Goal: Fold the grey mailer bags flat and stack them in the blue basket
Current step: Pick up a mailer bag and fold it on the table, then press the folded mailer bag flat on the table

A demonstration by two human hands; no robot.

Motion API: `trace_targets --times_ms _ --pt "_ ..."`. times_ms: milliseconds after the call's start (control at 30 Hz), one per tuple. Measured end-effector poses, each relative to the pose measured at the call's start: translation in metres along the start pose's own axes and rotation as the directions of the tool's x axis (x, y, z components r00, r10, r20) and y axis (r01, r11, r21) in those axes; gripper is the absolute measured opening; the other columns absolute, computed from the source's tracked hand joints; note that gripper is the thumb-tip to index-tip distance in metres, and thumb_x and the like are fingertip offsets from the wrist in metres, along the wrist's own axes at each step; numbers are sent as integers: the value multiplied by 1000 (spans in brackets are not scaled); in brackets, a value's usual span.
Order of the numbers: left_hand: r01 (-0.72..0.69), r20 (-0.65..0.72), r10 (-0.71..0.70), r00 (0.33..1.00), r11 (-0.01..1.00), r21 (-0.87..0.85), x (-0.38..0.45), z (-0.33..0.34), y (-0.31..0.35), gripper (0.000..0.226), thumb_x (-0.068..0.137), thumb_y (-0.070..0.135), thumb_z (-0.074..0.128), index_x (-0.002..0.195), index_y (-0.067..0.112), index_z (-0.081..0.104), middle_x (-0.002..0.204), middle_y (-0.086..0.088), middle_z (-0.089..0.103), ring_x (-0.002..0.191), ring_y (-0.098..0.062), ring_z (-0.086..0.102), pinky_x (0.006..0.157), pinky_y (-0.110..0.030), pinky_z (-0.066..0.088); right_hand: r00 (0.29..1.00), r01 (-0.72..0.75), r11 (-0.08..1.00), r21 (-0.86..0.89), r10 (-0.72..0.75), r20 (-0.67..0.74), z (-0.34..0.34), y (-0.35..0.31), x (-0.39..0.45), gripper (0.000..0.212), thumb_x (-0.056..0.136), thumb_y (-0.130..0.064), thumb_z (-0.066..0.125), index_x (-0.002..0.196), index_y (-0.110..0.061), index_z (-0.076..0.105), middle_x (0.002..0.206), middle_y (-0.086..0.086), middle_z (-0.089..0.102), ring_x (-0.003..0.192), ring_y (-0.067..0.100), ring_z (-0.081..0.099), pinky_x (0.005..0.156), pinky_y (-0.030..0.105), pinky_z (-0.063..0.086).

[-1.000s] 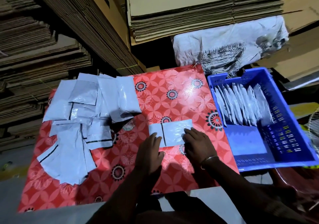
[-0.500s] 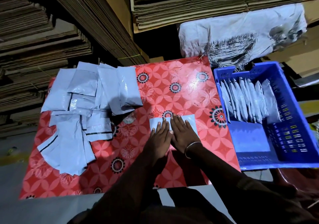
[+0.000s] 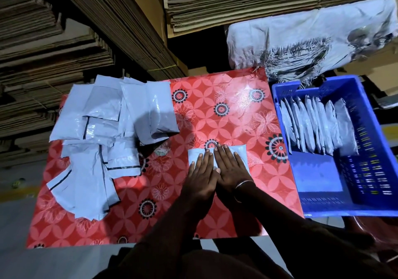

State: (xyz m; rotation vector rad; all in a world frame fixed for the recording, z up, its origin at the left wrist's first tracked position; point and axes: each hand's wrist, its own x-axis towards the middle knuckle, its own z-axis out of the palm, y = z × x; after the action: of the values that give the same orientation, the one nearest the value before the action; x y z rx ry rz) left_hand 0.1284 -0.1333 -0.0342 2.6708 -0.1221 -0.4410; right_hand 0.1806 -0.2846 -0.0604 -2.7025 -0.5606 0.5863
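pressing one folded grey mailer bag (image 3: 239, 150) flat on the red surface (image 3: 226, 115) with left hand (image 3: 201, 174) and right hand (image 3: 231, 166) both spread straight-fingered, roughly ten folded bags (image 3: 316, 126) already standing in the blue basket (image 3: 385, 149), a loose pile (image 3: 103, 132) left unfolded.

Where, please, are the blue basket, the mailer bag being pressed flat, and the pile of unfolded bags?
blue basket (image 3: 286, 89): head view, far-left rim.
mailer bag being pressed flat (image 3: 240, 150): head view, bare right end beside the fingers.
pile of unfolded bags (image 3: 86, 175): head view, a lower bag's middle.
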Motion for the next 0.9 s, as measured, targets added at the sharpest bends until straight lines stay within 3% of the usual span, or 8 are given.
trace_targets --times_ms 133,267,367,433,567,700,800,900 --pt "14 44 -17 999 997 75 10 3 -8 67 101 52 -5 164 28 -2 170 13 -12 157 -11 -14 128 -43 6 999 41 999 6 -41 -20 -1 8 0 79 92 -56 7 162 -21 5 166 -6 -12 151 9 -18 123 39 -8" --pt "66 8 -68 998 989 129 13 0 -21 60 107 51 22 162 28 23 171 4 14 157 -24 19 119 -51 32 997 60 996 -71 -63 -42 -4 24 -8 79 97 -67 25 162 -24 12 169 -4 3 156 20 -4 123 44 4" --pt "69 61 -78 995 989 132 5 -3 -41 66 107 52 29 163 35 0 171 10 -15 159 -22 -6 124 -55 10 999 6 993 -117 -10 -39 -10 44 -24 86 95 -75 23 162 -29 -5 168 -9 -16 154 19 -19 124 47 -4" --pt "68 72 -82 994 981 184 0 -6 -54 72 102 59 22 162 35 -9 169 8 -22 158 -25 -11 123 -58 5 998 -49 991 -121 44 -48 -13 55 -35 90 93 -80 21 161 -29 -9 167 -10 -19 153 19 -22 124 47 -5" --pt "155 92 -175 980 969 192 -6 -8 -64 80 92 66 14 162 33 -6 169 7 -17 158 -31 -2 123 -63 14 984 -176 979 -100 174 -22 -16 61 -51 95 90 -82 16 159 -25 -17 165 -9 -25 151 16 -27 125 50 -5" --pt "167 75 -179 981 977 134 -15 -7 -63 76 100 59 33 164 31 1 171 5 -7 158 -27 -4 124 -60 11 968 -251 967 -33 251 0 -18 58 -65 97 83 -80 8 159 -24 -16 165 -6 -26 151 19 -27 123 51 -7" --pt "168 -75 -177 981 979 -112 -22 -10 -60 71 97 60 37 159 26 30 168 -2 27 155 -25 22 123 -50 25 957 -276 954 114 284 -66 -18 42 -77 92 92 -70 33 162 -20 0 169 -1 -8 156 23 -5 123 53 6" --pt "98 -294 -164 942 969 -227 -20 -24 -51 53 96 38 60 143 15 54 139 -9 62 128 -28 57 107 -40 46 919 -159 973 168 208 -336 -18 19 -91 64 94 -42 53 151 -15 37 150 10 43 132 33 47 105 45 42"
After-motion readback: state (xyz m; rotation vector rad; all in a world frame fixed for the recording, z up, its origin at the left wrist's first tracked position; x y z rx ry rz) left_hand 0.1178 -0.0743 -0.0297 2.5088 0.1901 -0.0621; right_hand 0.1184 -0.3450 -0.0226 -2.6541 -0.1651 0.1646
